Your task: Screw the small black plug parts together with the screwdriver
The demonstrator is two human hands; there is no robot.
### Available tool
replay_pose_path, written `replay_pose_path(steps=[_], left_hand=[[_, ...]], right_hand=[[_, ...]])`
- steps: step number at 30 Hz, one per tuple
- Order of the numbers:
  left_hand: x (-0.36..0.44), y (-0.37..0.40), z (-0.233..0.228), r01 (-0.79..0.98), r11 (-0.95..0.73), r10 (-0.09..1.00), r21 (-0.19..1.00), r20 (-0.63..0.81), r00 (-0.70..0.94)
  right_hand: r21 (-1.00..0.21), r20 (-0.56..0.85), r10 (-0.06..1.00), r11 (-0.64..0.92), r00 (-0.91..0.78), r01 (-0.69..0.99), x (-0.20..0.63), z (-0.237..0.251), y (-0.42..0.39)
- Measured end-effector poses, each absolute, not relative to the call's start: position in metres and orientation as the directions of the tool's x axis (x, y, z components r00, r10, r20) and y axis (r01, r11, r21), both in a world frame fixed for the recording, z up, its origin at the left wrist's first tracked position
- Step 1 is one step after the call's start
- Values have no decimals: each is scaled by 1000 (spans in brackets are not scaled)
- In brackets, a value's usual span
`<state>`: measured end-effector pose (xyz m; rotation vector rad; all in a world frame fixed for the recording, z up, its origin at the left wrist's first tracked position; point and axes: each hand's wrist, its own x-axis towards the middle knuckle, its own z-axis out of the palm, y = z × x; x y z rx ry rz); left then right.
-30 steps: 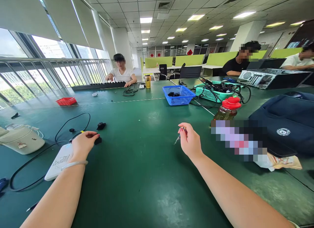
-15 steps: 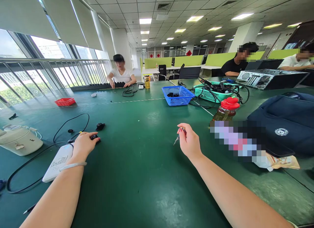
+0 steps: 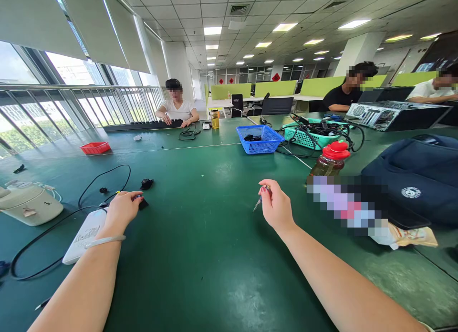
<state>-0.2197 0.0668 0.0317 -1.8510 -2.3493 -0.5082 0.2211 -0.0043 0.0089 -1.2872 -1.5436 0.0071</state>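
Resting hands outstretched, screwdriver pinched

A small black part is mostly covered by the left hand — perhaps gripped; the bag — cut off at the right edge.

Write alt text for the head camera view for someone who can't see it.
Over a green table, the person's right hand holds a small screwdriver, while the left hand rests on a small black part beside a white box and black cable. Other people work at the far end.
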Motion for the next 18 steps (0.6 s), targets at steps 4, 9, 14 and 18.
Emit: replay_pose_path(steps=[4,9,14,18], left_hand=[[-223,70,27,965,182,925,187,300,-232],[-228,75,21,970,165,932,179,294,-212],[-229,75,20,968,158,927,194,308,-213],[-228,75,19,958,168,916,233,322,-239]], right_hand=[[-585,693,703,417,161,695,221,9,-5],[-582,689,708,414,155,700,222,8,-4],[-582,690,706,412,158,701,221,9,-4],[-584,689,707,412,159,700,221,10,-5]])
